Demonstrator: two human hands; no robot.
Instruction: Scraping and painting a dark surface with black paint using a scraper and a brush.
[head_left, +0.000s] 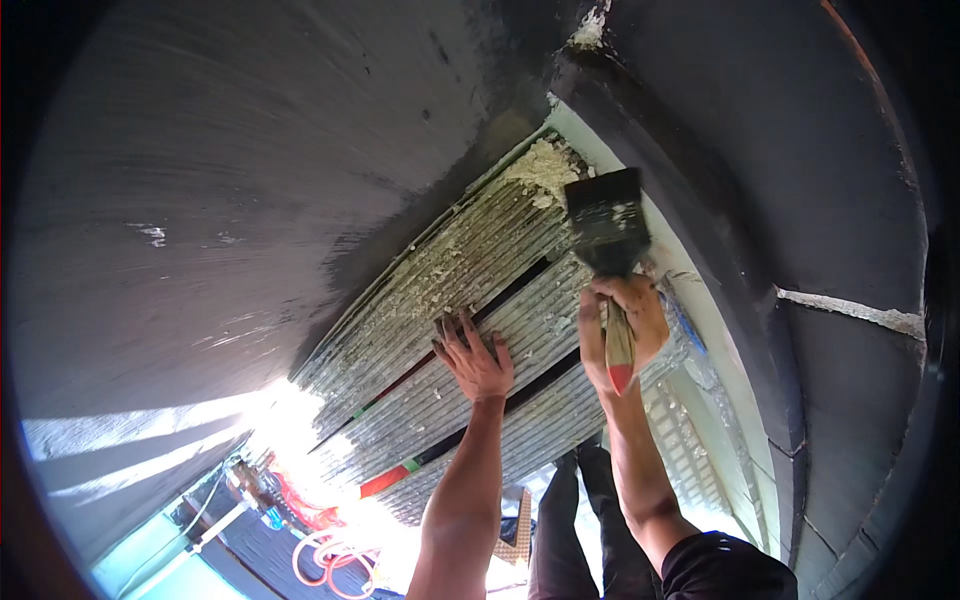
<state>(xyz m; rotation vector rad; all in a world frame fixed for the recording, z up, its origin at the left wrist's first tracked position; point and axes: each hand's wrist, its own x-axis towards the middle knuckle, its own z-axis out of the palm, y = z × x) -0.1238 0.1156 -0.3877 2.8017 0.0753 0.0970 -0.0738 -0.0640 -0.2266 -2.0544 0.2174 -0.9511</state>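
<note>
My right hand (628, 319) grips a wide putty knife (609, 221) by its wooden handle with a red end; its dark, smeared blade points up and away from me, near the right edge of the ribbed panels. My left hand (474, 358) is spread, its fingers on the ribbed panels (420, 330), which are strewn with pale crumbs. A heap of crumbly pale debris (546, 169) lies at the panels' upper corner, just left of the blade.
A large grey coated surface (247, 172) rises on the left. At the right, a dark curved edge (697, 165) runs along a pale strip. Coiled pinkish hose (330, 559) lies at lower left. An angled, perforated piece (517, 536) is below, beside my legs.
</note>
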